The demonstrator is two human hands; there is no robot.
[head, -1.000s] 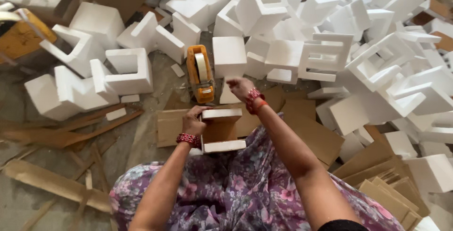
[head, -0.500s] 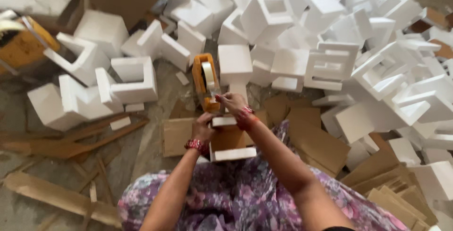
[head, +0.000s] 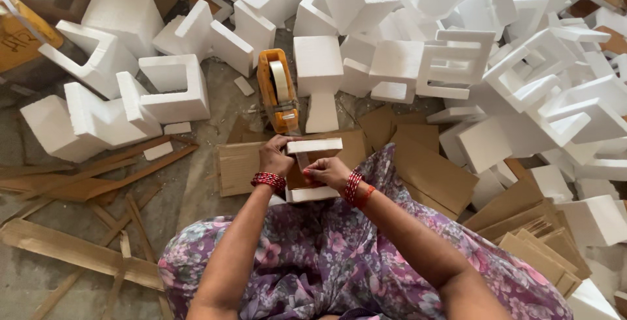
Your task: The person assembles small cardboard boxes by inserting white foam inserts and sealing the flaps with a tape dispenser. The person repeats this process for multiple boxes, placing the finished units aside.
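Head view: both hands, left hand (head: 274,158) and right hand (head: 324,171), have fingers clamped on a white foam piece (head: 313,170). Squeezing too hard could snap the brittle foam. The orange tape dispenser (head: 279,91) stands just beyond the fingers.

Left hand (head: 275,158) grips the left side of a white foam block (head: 313,168); right hand (head: 326,171) pinches its middle, apparently pressing a tape strip. An orange tape dispenser (head: 278,91) lies just beyond the left hand. Cardboard sheets (head: 424,163) lie beneath and to the right of the hands.
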